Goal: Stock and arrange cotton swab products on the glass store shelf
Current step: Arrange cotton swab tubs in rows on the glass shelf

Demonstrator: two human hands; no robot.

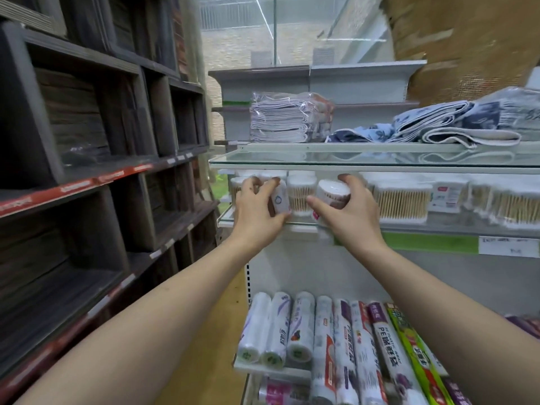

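Two hands, left grip (257, 206) and right grip (347, 206), each around one swab tub (280, 197).

Upper glass shelf (365, 163) low over packed swab tubs (301, 194)

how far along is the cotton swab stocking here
Partly done. Swab boxes already line the glass shelf to the right. In hand: the left hand grips one round tub, the right hand another tub, both tilted. Left: standing them at the shelf's left end.
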